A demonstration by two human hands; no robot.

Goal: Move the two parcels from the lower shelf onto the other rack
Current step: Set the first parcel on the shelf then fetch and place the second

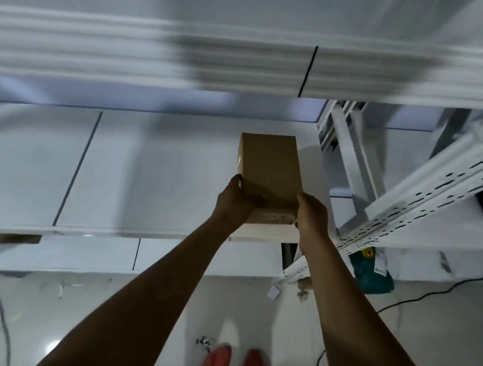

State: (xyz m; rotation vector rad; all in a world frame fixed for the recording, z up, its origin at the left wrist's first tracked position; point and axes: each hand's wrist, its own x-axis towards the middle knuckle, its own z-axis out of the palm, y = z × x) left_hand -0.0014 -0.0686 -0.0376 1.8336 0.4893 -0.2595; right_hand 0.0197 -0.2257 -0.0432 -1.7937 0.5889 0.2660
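A brown cardboard parcel [269, 168] is held between both hands over a white shelf [140, 176] of the rack in front of me. My left hand [235, 204] clasps its near left side, and my right hand [311, 216] clasps its near right side. A paler box or board [271, 225] shows just under the parcel's near end, between my wrists. I cannot tell whether the parcel rests on the shelf or hangs just above it. No second parcel is clearly in view.
A blurred upper shelf [190, 57] crosses the view above the parcel. A white slotted rack post [440, 198] slants at the right. A teal object [373, 273] and black cables [471, 282] lie on the floor. My red shoes [232, 361] stand below.
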